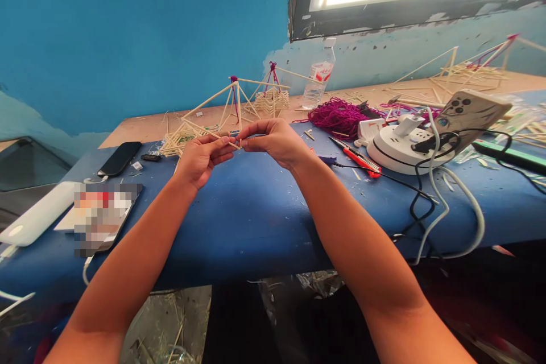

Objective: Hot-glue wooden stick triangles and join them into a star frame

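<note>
Both hands meet over the table around a frame of thin wooden sticks (pixel 210 134). My left hand (pixel 197 158), palm turned up, pinches one stick between thumb and fingers. From the right, my right hand (pixel 273 139) closes thumb and fingertips on the stick ends where they come together; the exact joint is partly hidden. Behind them stands a stacked stick model (pixel 173 142) with slanting sticks rising to a knot of purple string (pixel 233 79). A second stacked model (pixel 272 102), also topped with purple string, sits farther back.
Purple string (pixel 341 118) lies in a heap beside a water bottle (pixel 318 79). To the right are a red utility knife (pixel 362 160), a white round power strip (pixel 394 151), cables and a propped phone (pixel 475 116). Another phone (pixel 120 159) and a white power bank (pixel 40 213) are left.
</note>
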{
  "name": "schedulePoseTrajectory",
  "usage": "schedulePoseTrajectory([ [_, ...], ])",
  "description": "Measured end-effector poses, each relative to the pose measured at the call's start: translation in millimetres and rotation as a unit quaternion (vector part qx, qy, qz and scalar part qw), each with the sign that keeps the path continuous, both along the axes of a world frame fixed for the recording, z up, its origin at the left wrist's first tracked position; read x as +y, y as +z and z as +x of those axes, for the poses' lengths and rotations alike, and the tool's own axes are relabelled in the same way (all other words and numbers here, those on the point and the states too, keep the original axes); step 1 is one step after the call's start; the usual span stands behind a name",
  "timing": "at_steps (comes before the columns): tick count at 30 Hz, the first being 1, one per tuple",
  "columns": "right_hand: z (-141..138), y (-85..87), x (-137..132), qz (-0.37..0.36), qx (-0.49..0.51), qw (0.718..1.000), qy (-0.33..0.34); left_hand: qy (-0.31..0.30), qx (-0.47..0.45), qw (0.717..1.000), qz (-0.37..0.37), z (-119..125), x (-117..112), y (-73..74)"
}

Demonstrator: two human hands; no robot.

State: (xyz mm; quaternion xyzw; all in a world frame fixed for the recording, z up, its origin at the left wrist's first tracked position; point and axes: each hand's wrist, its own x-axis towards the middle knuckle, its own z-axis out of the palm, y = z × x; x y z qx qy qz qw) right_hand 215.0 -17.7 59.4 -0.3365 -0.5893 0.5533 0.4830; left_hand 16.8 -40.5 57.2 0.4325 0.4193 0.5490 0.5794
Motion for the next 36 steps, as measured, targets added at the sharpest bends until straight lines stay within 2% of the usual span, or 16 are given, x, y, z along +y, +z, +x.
schedulePoseTrajectory([
  [13, 1.4, -1.1, 1.6, 0.041, -0.014, 0.999, 0.001, 0.006, -0.020, 1.000, -0.008, -1.0, 0.5, 0.5],
  [23, -3.7, -4.3, 1.7, 0.039, 0.004, 0.999, -0.009, 0.010, -0.043, 0.999, -0.010, 1.2, -2.0, 3.1],
  [36, -1.4, -4.7, 2.8, 0.044, 0.004, 0.999, 0.014, 0.019, -0.044, 0.999, -0.022, 1.7, -3.4, 6.1],
])
